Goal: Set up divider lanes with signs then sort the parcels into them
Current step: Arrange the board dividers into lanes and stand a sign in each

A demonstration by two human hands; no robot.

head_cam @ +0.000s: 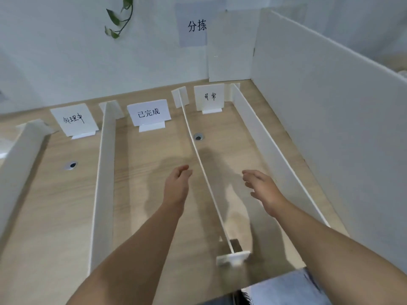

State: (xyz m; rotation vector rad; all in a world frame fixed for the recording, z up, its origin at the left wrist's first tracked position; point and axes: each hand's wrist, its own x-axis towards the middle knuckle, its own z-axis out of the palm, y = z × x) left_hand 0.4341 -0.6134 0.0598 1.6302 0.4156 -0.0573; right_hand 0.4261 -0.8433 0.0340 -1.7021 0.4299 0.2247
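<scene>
Head view, table: your wooden tabletop fills the frame, with a tall white side panel walling off its right edge.
Dividers: four white boards stand on edge, running away from you — far-left divider, second divider, thin third divider on a small base near you, and right divider.
Wall sheet: a paper label hangs on the back wall, above the lanes.
Signs: one at the far end of each lane — left sign, middle sign, right sign, all upright on little stands.
Parcels: none showing in your view.
Left hand: your left hand hovers over the middle lane, fingers loosely parted, nothing in it.
Right hand: your right hand hovers over the right lane, fingers spread, nothing gripped.
Holes: two round cable holes sit in the tabletop.
</scene>
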